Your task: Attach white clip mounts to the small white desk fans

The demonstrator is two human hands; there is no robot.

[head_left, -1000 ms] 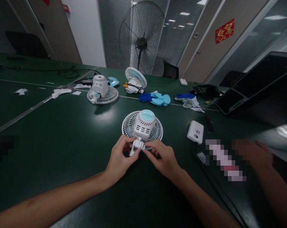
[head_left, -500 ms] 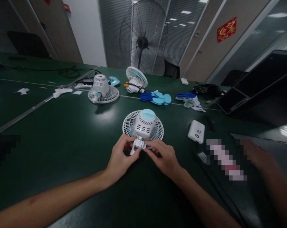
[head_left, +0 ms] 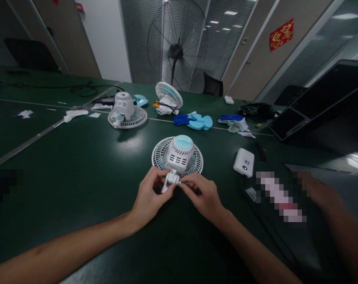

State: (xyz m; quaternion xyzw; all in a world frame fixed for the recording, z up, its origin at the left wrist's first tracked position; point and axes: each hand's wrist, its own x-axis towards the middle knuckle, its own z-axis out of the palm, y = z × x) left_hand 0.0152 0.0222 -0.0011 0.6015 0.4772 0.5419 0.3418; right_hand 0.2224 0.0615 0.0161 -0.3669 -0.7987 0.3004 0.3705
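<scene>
A small white clip fan lies face down on the green table, its round grille underneath and its motor housing with a light-blue cap pointing up. The white clip sticks out from the housing on my side. My left hand grips this clip from the left, thumb below and index finger above. From the right, my right hand pinches a thin, pale piece at the clip's side. The fingertips hide most of that piece, so its kind is unclear.
Farther back lie another face-down fan, a tilted fan, light-blue fan blades and gloves. To the right are a white power bank, a dark monitor and another person's blurred arm.
The whole view has shifted slightly. Both hands keep their hold at the clip, and the fan stays in place.
</scene>
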